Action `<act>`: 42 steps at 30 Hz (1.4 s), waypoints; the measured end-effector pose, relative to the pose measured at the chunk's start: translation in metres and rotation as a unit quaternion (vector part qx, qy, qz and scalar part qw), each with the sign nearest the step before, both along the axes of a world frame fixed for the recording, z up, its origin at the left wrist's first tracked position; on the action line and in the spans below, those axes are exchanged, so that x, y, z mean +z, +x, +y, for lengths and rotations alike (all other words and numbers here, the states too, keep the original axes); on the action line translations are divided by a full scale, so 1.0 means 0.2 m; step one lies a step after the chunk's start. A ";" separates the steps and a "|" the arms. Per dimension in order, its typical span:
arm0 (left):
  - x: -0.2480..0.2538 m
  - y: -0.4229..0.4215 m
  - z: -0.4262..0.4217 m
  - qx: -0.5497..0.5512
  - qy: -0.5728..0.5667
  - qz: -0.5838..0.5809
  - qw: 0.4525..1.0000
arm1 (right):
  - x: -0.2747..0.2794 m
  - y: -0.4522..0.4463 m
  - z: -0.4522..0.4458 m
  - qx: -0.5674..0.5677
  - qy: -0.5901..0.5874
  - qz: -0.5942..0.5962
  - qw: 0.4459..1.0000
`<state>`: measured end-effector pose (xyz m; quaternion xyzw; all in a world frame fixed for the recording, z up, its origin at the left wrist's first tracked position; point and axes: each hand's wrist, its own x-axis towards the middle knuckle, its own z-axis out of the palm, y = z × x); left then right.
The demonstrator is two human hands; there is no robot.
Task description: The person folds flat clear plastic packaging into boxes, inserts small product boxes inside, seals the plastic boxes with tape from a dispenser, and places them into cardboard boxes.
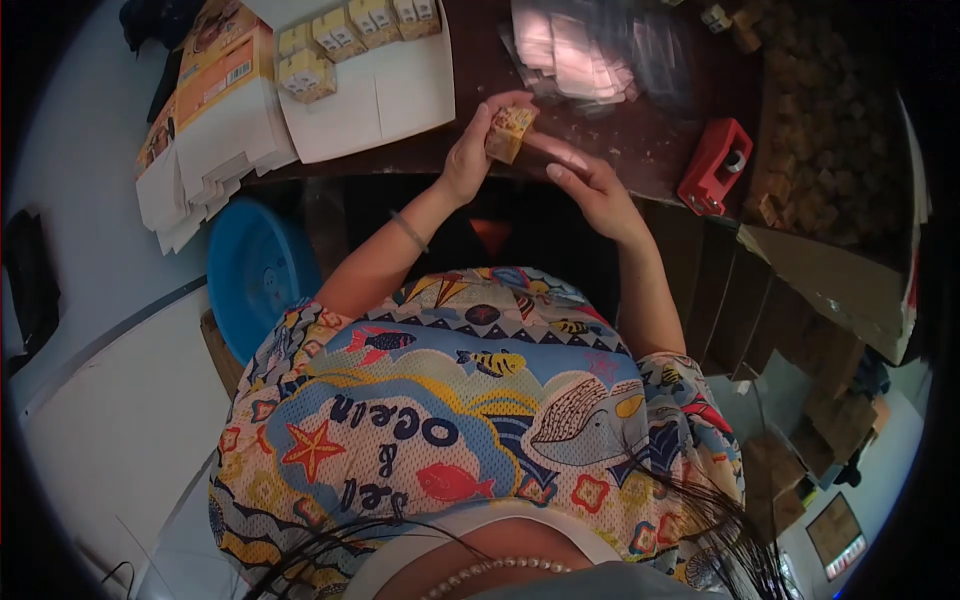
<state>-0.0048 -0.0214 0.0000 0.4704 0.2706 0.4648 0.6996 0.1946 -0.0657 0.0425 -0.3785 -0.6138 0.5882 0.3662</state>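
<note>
Over the front edge of the table, my left hand (468,158) grips a small yellow printed box (510,134) between thumb and fingers. Its printed face is turned up, and one brownish side shows below. My right hand (598,192) is beside it with fingers stretched out toward the box and the thumb apart. The right fingertips reach the box's right side; whether they press on it I cannot tell. Beyond my hands lies a pile of clear plastic sleeves (575,60). An open white carton (375,108) holds several similar small yellow boxes (340,35) in rows along its far side.
A stack of orange-and-white printed cartons (215,110) leans at the left, above a blue basin (255,270). On the right are a red tape dispenser (714,166) and a heap of small yellowish-brown blocks (825,120) in a large cardboard box (840,285).
</note>
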 end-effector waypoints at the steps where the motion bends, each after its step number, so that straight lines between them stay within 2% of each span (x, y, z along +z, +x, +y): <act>1: 0.03 -0.03 -0.02 -0.009 0.040 0.077 0.996 | 0.05 0.02 0.02 0.013 0.006 -0.010 1.000; 2: 0.07 -0.06 -0.04 -0.061 -0.097 -0.025 0.993 | 0.11 0.07 0.07 0.081 0.017 -0.043 0.996; 3: 0.17 -0.11 -0.04 -0.131 -0.125 0.021 0.983 | 0.16 0.14 0.11 0.145 0.024 -0.078 0.986; 4: 0.18 -0.12 -0.03 -0.180 -0.141 0.006 0.973 | 0.21 0.18 0.13 0.206 0.026 -0.113 0.972; 6: 0.21 -0.11 0.02 -0.349 -0.081 0.107 0.928 | 0.34 0.14 0.19 0.230 0.046 -0.126 0.964; 7: 0.19 -0.09 0.04 -0.292 -0.047 0.117 0.948 | 0.40 0.11 0.22 0.243 0.056 -0.132 0.959; 9: 0.12 -0.05 0.07 -0.172 0.020 0.133 0.976 | 0.48 0.12 0.32 0.117 0.136 -0.162 0.970; 10: 0.16 -0.02 0.07 -0.015 0.163 0.292 0.942 | 0.51 0.12 0.37 0.054 0.172 -0.173 0.968; 12: 0.08 0.00 0.09 0.076 0.170 0.322 0.928 | 0.45 0.25 0.60 -0.054 0.221 -0.227 0.947; 14: 0.06 0.04 0.08 0.093 0.183 0.346 0.915 | 0.35 0.44 0.92 -0.135 0.220 -0.298 0.919; 15: 0.03 0.06 0.08 0.100 0.206 0.357 0.906 | 0.34 0.52 1.07 -0.191 0.133 -0.321 0.918; 17: 0.02 0.06 0.07 0.099 0.207 0.368 0.901 | 0.20 0.71 1.39 -0.294 0.244 -0.454 0.805; 18: 0.03 0.06 0.07 0.101 0.209 0.375 0.898 | 0.15 0.77 1.52 -0.341 0.230 -0.488 0.770; 20: 0.04 0.05 0.08 0.099 0.204 0.368 0.901 | 0.01 0.88 1.78 -0.375 0.245 -0.580 0.681; 23: 0.04 0.05 0.09 0.100 0.201 0.361 0.905 | -0.04 0.83 1.90 -0.321 0.233 -0.689 0.607; 26: 0.05 0.05 0.08 0.102 0.199 0.355 0.908 | -0.08 0.84 1.96 -0.298 0.224 -0.714 0.592; 27: 0.04 0.06 0.07 0.105 0.202 0.356 0.906 | -0.11 0.85 1.95 -0.396 0.309 -0.657 0.562; 29: 0.04 0.05 0.08 0.111 0.213 0.361 0.901 | 0.05 0.80 1.77 -0.415 0.204 -0.467 0.753; 30: 0.04 0.06 0.08 0.112 0.218 0.361 0.900 | 0.15 0.76 1.62 -0.415 0.143 -0.359 0.824; 31: 0.03 0.06 0.08 0.110 0.215 0.359 0.901 | 0.18 0.71 1.46 -0.395 0.137 -0.212 0.883; 32: 0.03 0.06 0.08 0.116 0.220 0.348 0.904 | 0.19 0.65 1.29 -0.368 0.127 -0.058 0.919; 34: 0.03 0.06 0.08 0.113 0.213 0.349 0.906 | 0.19 0.52 0.96 -0.339 0.114 0.016 0.934; 37: 0.02 0.05 0.08 0.110 0.214 0.348 0.906 | 0.05 0.45 0.60 -0.268 -0.025 0.150 0.951; 40: 0.01 0.06 0.08 0.113 0.226 0.349 0.903 | 0.02 0.34 0.35 -0.212 -0.073 0.227 0.948; 41: 0.01 0.06 0.08 0.113 0.223 0.339 0.907 | 0.03 0.30 0.29 -0.193 -0.083 0.305 0.929; 42: 0.01 0.06 0.08 0.117 0.241 0.335 0.903 | 0.00 0.28 0.26 -0.216 -0.096 0.299 0.925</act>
